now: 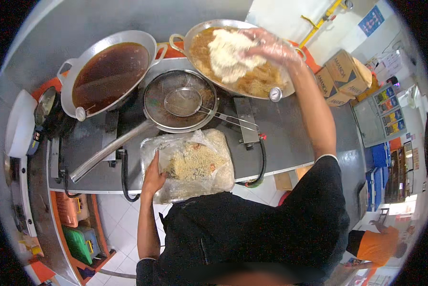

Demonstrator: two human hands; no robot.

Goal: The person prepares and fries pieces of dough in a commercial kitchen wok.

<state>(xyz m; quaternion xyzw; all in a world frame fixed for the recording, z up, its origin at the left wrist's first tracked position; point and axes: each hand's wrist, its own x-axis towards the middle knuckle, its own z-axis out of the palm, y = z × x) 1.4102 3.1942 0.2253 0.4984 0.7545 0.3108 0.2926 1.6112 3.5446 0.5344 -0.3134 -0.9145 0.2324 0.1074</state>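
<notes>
My right hand (271, 48), in a clear plastic glove, is over the right-hand wok (190, 39). At its fingers is a large pale crumbly mass (228, 53), above bubbling golden oil (249, 84). Motion blur hides whether the fingers still grasp any of it. A dial thermometer (275, 94) sits at this wok's near rim. My left hand (153, 177) is bare and grips the left side of a plastic-lined tray (169, 195), close against my body. Pale crumbs (196, 162) with a few reddish bits lie in the tray.
A second wok (65, 94) holds dark brown oil (110, 77), with another dial thermometer (80, 113). Between the woks, a small wire strainer (183, 102) rests on a large long-handled strainer (110, 152). Black hoses (125, 178) hang at the counter edge. Cardboard boxes (344, 77) stand right; a person (376, 246) is farther off.
</notes>
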